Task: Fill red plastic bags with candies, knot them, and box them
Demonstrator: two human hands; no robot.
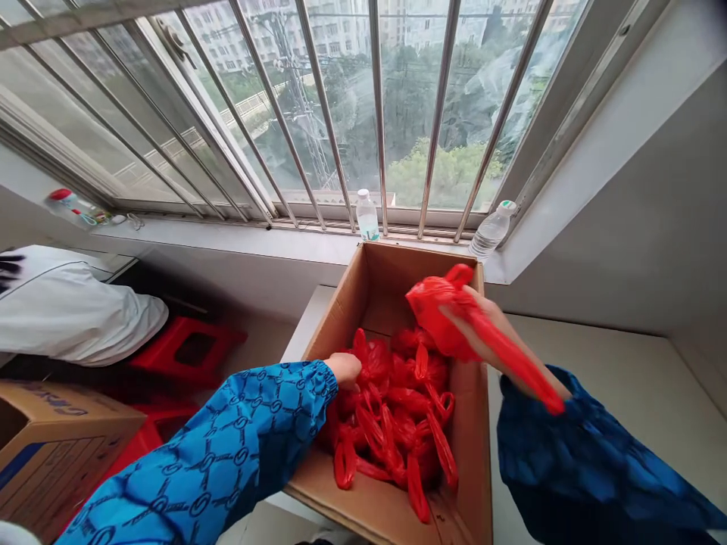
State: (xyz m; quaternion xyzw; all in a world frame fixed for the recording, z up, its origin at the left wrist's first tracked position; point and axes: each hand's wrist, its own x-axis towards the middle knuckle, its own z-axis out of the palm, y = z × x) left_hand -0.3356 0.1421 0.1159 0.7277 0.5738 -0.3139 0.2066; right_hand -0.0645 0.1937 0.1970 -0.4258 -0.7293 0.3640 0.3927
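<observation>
An open cardboard box [474, 454] holds a heap of tied red plastic bags [403, 401], their loop handles sticking up. My right hand [482, 322], raised over the box's right wall, is closed on a filled red plastic bag [440, 303]. A long red strip of that bag trails back across my wrist. Inside the box's left side, my left hand [345, 369] is against the heap, beside a round knotted bag. Its fingers look curled; their tips, and whatever they may hold, are hidden. What the bags contain cannot be made out.
Two plastic bottles, one at centre [366, 216] and one at right [493, 229], stand on the windowsill [273, 246] behind the box, before metal bars. At left are a person in a white top [85, 310], red stools [187, 348] and another cardboard box [57, 446].
</observation>
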